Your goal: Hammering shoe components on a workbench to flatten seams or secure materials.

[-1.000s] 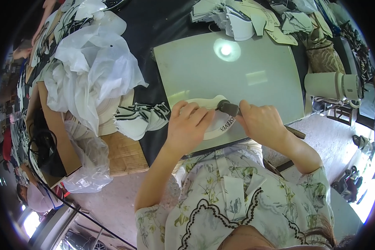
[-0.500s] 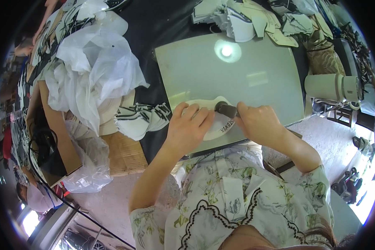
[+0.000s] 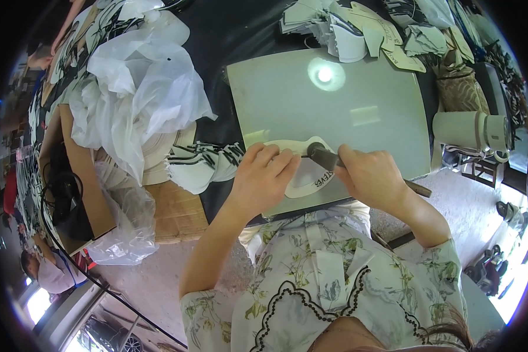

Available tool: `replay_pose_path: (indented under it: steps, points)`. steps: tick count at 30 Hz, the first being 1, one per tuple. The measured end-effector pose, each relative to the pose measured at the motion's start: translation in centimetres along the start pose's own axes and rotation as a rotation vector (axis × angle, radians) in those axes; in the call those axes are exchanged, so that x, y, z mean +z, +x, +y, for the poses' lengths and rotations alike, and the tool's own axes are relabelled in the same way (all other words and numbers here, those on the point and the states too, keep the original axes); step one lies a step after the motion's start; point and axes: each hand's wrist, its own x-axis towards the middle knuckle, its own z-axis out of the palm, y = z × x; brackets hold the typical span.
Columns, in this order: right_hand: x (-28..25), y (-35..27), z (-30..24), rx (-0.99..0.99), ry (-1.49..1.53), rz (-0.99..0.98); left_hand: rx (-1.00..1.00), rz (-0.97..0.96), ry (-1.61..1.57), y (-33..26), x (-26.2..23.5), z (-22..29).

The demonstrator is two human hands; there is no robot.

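Observation:
A white, curved, flat piece (image 3: 304, 186) with dark lettering along one edge lies at the near edge of the pale, glossy board. My left hand (image 3: 263, 176) presses on its left side, fingers bent and fingertips against the material. My right hand (image 3: 369, 173) is closed round a hammer (image 3: 322, 155). The dark hammer head rests on or just over the upper middle of the piece; I cannot tell whether it touches. The end of its wooden handle shows beyond my right wrist. Part of the piece is hidden under my left fingers.
The glossy board (image 3: 381, 88) lies on a black-covered table. Left are stacked white pieces with black edges (image 3: 202, 167), crumpled white plastic (image 3: 149, 88) and a cardboard box (image 3: 85, 170). More cut pieces (image 3: 352, 38) lie at the back; a pale bottle (image 3: 469, 130) is right.
The hammer has turned in my right hand, and its handle end now shows past my wrist. My left hand stays on the piece. The whole view has shifted slightly.

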Motion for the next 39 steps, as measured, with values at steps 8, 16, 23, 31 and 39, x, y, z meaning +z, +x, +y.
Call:
replay_pose_path:
  steps: [8, 16, 23, 31, 39]
  points:
    - [-0.1, 0.5, -0.7, -0.005, -0.018, -0.071, 0.003, 0.020, -0.016, 0.0, 0.1, 0.1]
    - [0.4, 0.5, -0.8, 0.013, -0.046, -0.141, -0.102, 0.088, -0.140, -1.1, 0.2, 0.3]
    - [0.0, 0.6, -1.2, -0.038, 0.021, -0.003, -0.088, 0.075, -0.087, -0.9, 0.1, 0.4]
    - [1.0, 1.0, -1.2, -0.050, -0.030, -0.026, -0.088, 0.057, -0.076, -0.9, -0.1, 0.4]
    - [0.9, 1.2, -1.1, -0.031, -0.003, -0.019, -0.123, 0.073, 0.062, -2.4, 0.4, 2.2]
